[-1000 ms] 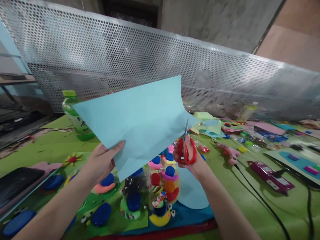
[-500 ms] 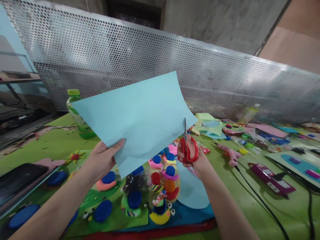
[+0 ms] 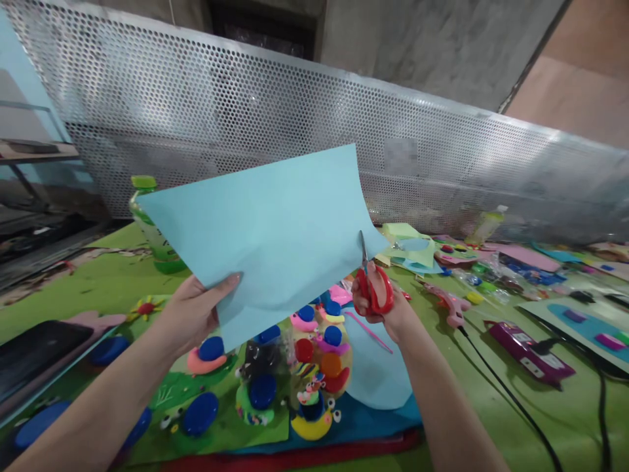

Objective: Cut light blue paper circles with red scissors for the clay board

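A large light blue sheet (image 3: 275, 229) is held up in front of me, its right side curving. My left hand (image 3: 199, 311) pinches its lower left edge, thumb on the near face. In my right hand (image 3: 376, 295) are red-handled scissors (image 3: 374, 290), fingers through the loops. The scissors' blades point up and overlap the sheet near its lower right edge. Below the sheet lie several clay figures with blue caps (image 3: 263, 392), a yellow one (image 3: 313, 426) among them. A pale blue paper piece (image 3: 378, 373) lies beside them with a thin pink strip on top.
A green bottle (image 3: 160, 239) stands at the left, near a black phone (image 3: 42, 347). On the right of the green table (image 3: 457, 393) are a pink glue gun (image 3: 448, 305), a purple power strip (image 3: 531, 351) with black cables, and paper scraps (image 3: 407, 242). A perforated metal panel (image 3: 295, 111) rises behind.
The sheet's right side has shifted slightly right and its lower corner slightly left. The scissors have tilted a little to the left, and more of the pink strip shows.
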Available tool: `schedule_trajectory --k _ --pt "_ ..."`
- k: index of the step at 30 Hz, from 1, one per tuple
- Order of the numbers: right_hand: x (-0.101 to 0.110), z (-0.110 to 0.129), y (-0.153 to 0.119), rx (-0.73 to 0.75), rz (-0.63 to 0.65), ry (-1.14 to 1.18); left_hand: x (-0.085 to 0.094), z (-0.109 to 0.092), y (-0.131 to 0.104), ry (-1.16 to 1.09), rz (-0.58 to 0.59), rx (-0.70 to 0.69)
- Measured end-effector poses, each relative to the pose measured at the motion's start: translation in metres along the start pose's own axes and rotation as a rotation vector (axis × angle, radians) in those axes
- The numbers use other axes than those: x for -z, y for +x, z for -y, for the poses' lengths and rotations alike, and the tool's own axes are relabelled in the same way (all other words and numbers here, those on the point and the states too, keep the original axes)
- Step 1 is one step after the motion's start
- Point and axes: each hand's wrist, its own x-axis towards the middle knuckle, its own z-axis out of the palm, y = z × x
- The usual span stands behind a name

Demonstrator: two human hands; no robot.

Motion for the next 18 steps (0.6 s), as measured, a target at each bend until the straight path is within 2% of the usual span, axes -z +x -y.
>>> schedule_trajectory --k 10,15,18 --pt "0.003 0.003 0.002 0.012 0.048 -0.008 0.006 0.002 0.001 0.042 0.023 0.045" --pt "0.010 -0.001 0.007 0.026 0.106 0.007 0.008 0.003 0.001 0.051 0.060 0.016" --pt "0.016 -0.003 0.010 0.057 0.124 0.011 0.009 0.002 0.003 0.046 0.038 -0.004"
